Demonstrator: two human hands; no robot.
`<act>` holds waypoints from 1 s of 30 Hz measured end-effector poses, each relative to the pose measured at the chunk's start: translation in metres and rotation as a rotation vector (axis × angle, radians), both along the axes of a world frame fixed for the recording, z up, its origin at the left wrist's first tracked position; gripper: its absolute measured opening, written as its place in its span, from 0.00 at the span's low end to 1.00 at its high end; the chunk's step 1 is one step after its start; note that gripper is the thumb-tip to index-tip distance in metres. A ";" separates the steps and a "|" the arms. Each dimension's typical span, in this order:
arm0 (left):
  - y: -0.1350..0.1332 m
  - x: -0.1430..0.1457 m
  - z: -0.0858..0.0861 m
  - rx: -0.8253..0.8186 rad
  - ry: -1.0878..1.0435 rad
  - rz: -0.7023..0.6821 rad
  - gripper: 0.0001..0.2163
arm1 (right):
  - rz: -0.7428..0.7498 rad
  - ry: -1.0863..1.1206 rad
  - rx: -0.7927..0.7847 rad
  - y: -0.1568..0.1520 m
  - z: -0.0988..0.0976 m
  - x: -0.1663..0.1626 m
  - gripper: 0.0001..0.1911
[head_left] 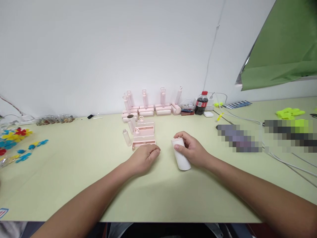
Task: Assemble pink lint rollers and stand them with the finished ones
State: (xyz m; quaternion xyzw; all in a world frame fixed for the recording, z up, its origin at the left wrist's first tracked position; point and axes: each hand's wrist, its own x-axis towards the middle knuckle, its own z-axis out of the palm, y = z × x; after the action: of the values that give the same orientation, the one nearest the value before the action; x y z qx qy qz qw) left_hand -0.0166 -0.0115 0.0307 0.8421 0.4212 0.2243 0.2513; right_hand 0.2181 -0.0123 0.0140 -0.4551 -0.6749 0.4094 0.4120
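Observation:
My right hand (194, 150) is wrapped round a white paper roll (182, 158), which looks like a lint roller refill. The roll leans a little, its top end near my fingertips and thumb. To its left, my left hand (145, 158) rests on the table, fingers curled in a loose fist with nothing showing in them; its palm is hidden. Just beyond that hand lies an open pink case (138, 144), partly covered by it. Another open pink case (146, 130) lies behind. Beside them stand a clear tube-shaped handle (126, 137) and a roll with a hollow brown core (131, 124).
Several closed pink cases (146, 112) with upright clear handles line the wall. A cola bottle (201, 103) stands right of them. White cables (237, 116) cross the right side. Colourful plastic flower pieces (23, 157) lie at the far left of the pale green table (81, 158).

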 end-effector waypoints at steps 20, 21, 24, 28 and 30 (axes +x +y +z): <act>0.005 0.007 -0.019 -0.254 -0.684 0.116 0.15 | 0.047 0.615 -0.415 0.004 0.006 0.003 0.14; 0.004 0.008 -0.020 -0.237 -0.684 0.104 0.15 | 0.064 0.617 -0.426 0.003 0.005 0.003 0.15; 0.003 0.008 -0.022 -0.199 -0.671 0.093 0.14 | 0.136 0.609 -0.443 0.002 0.004 0.002 0.16; 0.004 0.007 -0.025 -0.184 -0.657 0.083 0.14 | 0.228 0.557 -0.434 0.001 0.004 0.002 0.19; 0.004 0.007 -0.026 -0.169 -0.646 0.074 0.14 | 0.286 0.491 -0.434 0.001 0.005 0.002 0.22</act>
State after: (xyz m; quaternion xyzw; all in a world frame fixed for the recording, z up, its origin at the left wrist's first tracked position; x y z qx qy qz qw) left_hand -0.0095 -0.0076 0.0048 0.6877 0.3673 0.4530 0.4324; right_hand 0.2196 -0.0117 0.0187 -0.3209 -0.5100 0.6939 0.3943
